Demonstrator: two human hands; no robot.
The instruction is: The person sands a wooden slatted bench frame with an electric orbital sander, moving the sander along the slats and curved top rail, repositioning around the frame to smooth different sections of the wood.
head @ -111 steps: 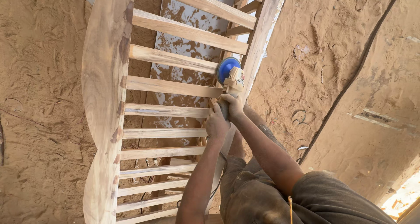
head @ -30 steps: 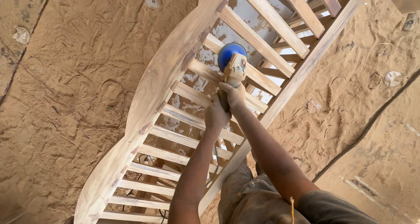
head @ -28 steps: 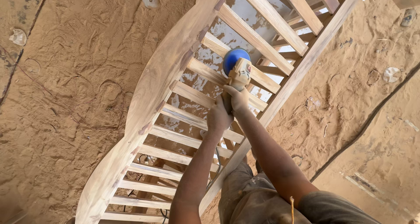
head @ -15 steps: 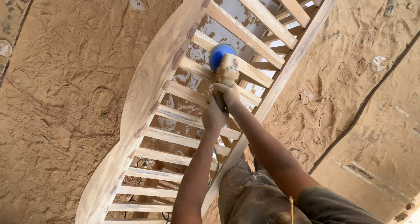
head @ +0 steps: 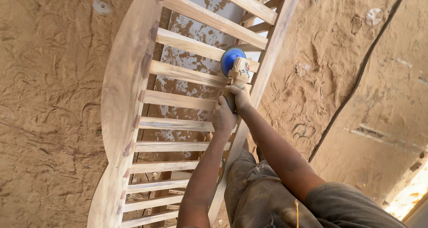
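Both my hands grip a beige power sander (head: 239,72) with a round blue pad (head: 230,58). My left hand (head: 223,117) wraps the rear of its handle; my right hand (head: 239,96) holds the body just ahead. The blue pad rests against a wooden slat (head: 191,46) near the straight right rail (head: 276,41) of a slatted wooden frame. The frame's wide, wavy left rail (head: 122,107) runs down the left side. Many parallel slats cross between the two rails.
Sawdust-covered ground (head: 49,98) surrounds the frame on both sides. A dark cable or crack (head: 356,76) runs diagonally at the right. My dusty trousers (head: 254,197) show below. A bright patch (head: 410,192) lies at the lower right corner.
The view has swung, so the frame now stands more upright in the picture. The sander has stayed on the slats near the right rail, both hands still on it.
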